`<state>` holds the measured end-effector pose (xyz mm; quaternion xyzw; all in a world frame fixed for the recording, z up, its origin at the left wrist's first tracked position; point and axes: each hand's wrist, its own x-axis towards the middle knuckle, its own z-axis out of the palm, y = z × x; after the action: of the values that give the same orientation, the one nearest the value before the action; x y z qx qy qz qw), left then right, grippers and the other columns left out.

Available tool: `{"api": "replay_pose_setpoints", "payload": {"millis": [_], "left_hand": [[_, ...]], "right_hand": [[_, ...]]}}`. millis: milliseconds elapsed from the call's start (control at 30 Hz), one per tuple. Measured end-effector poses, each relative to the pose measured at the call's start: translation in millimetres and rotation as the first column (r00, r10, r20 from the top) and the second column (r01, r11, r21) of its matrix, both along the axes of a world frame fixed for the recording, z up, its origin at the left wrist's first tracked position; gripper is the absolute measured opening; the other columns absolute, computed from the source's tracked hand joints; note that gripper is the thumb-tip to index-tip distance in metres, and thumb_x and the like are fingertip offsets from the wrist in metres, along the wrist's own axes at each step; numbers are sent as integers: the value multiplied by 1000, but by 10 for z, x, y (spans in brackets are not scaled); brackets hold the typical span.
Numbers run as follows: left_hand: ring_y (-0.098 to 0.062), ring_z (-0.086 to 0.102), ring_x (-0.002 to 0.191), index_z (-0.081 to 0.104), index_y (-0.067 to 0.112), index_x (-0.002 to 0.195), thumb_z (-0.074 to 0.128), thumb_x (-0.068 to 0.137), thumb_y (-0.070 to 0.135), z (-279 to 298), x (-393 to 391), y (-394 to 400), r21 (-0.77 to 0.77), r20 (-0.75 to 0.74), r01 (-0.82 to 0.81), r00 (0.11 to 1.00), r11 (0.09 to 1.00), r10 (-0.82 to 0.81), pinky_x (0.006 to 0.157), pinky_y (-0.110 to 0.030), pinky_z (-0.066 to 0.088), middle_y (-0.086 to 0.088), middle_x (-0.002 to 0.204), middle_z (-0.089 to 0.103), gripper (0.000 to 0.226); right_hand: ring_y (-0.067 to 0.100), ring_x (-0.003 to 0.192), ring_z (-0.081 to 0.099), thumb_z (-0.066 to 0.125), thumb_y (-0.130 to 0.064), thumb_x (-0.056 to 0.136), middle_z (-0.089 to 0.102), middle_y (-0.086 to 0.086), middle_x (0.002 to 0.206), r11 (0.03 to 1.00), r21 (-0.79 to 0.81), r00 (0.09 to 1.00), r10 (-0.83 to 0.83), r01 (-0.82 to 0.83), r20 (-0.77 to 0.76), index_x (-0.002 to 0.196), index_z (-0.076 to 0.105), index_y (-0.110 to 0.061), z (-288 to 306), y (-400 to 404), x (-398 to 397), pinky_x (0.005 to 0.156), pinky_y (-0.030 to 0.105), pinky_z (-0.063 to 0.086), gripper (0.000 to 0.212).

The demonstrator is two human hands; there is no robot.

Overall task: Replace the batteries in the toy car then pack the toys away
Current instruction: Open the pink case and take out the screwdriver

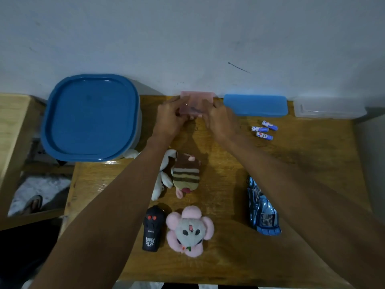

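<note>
My left hand and my right hand both grip a small translucent pink box at the back of the wooden table, close to the wall. Something dark shows faintly inside the box. Three blue-and-white batteries lie loose to the right of my right hand. The blue toy car rests on the table's right side, partly under my right forearm. A black remote control stands near the front.
A large blue-lidded container fills the back left. A flat blue case and a clear plastic box line the wall at right. A striped plush, a white plush and a pink flower plush lie mid-table.
</note>
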<state>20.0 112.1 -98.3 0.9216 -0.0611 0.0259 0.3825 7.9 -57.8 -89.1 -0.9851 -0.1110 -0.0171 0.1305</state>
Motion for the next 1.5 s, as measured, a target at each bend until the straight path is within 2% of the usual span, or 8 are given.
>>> {"api": "replay_pose_setpoints", "payload": {"millis": [133,267,467,833,1033,1233,1333,1500], "left_hand": [[-23,68,106,66,10,132,79,81,2,-13,3,8,-2,15,5,1000,1000,-5,95,-31,56,-11,124,71,54],[-23,67,106,64,10,135,80,80,4,-75,3,18,5,47,-9,999,1000,8,92,-26,53,-13,123,71,57],[-23,68,104,52,15,147,81,83,11,-107,20,43,-5,24,8,1000,1000,-8,90,-38,59,-14,124,70,70],[-36,69,100,15,22,162,63,99,14,-64,-160,24,-52,47,-21,999,998,23,82,-48,59,-24,117,68,79],[-25,68,77,5,21,163,65,96,13,-58,-95,83,27,75,37,996,999,-38,71,-47,60,-16,96,70,91],[-19,70,74,-2,36,161,75,88,16,-97,16,147,15,-2,75,997,997,-75,72,-46,61,-5,89,74,107],[-18,70,72,-1,40,160,72,88,10,-104,37,159,-26,-21,82,996,996,-83,71,-48,61,-4,83,72,107],[-23,72,79,4,35,161,72,88,10,-82,32,168,-25,-2,85,996,996,-85,77,-48,60,-11,93,75,103]], "right_hand": [[38,97,64,54,-16,102,57,23,125,999,-44,1000,-14,14,9,137,48,-11,-60,38,-34,67,40,53,36],[40,87,65,50,-20,103,61,23,115,1000,-11,999,13,-12,52,131,53,-9,-51,-16,2,59,33,41,30],[34,87,63,49,-36,102,62,15,109,999,44,999,-17,15,52,124,59,-17,55,-88,7,61,36,49,31],[23,87,65,63,-30,97,69,1,99,791,475,897,-441,386,5,111,53,-19,359,75,215,67,34,50,21],[21,92,69,64,-24,96,72,0,107,772,523,908,-420,363,-10,115,60,-20,375,58,203,75,37,57,20],[19,90,63,64,-20,91,64,1,107,866,446,958,-281,226,60,122,58,-20,250,76,11,68,34,53,31],[20,89,65,65,-25,95,70,0,96,950,270,987,-134,154,-94,109,70,-22,250,102,47,68,27,45,16],[20,78,63,71,-25,92,65,-1,87,972,127,963,-170,199,-210,95,75,-14,251,197,194,67,29,48,12]]}}
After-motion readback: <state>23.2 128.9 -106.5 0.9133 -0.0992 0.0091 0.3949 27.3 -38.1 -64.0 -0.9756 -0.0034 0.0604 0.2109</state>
